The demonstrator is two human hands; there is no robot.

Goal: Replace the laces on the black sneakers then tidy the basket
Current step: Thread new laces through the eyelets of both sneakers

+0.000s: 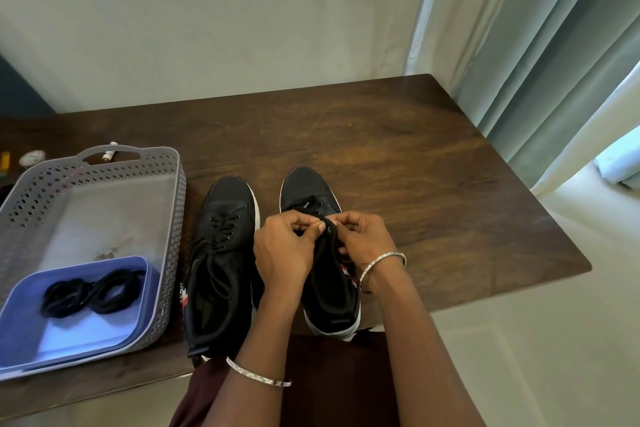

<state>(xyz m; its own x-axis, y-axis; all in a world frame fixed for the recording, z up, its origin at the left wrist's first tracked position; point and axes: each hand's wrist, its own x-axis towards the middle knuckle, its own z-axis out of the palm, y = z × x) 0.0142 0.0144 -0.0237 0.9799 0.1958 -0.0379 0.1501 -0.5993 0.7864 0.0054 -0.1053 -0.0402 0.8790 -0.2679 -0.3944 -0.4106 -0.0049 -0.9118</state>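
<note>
Two black sneakers with white soles stand side by side on the brown table, toes pointing away from me. The left sneaker carries loose black laces. Over the right sneaker my left hand and my right hand meet at the tongue, and both pinch the black lace and tongue top near the upper eyelets. A lace tip shows just beyond my fingers. Coiled black laces lie in a blue tray inside the grey perforated basket on the left.
Behind the basket lie a small white tube, a white round object and a yellow item at the table's far left. A curtain hangs at the right beyond the table edge.
</note>
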